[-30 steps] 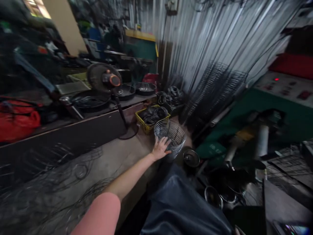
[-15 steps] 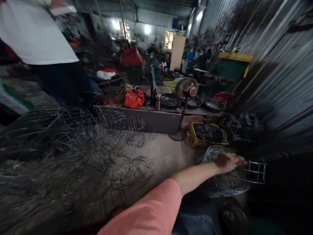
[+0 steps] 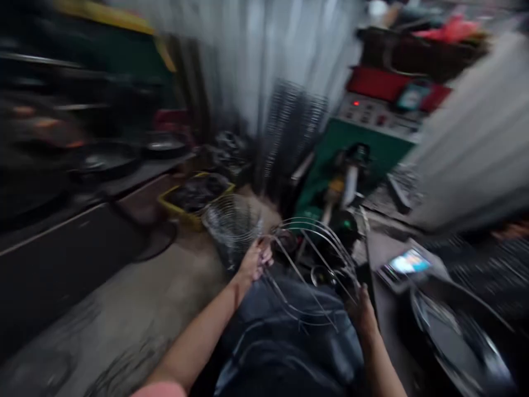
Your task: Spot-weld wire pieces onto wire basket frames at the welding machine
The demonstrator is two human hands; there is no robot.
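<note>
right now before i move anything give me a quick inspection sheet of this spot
surface: concrete floor, motion-blurred
job's things: bent wire frame held above the lap
clutter: wire basket on the floor, yellow crate of dark wire, dark pan
hands: left hand and right hand both on the frame
cables: nothing seen
surroundings: corrugated metal wall, control panel with a red light, phone with a lit screen
</note>
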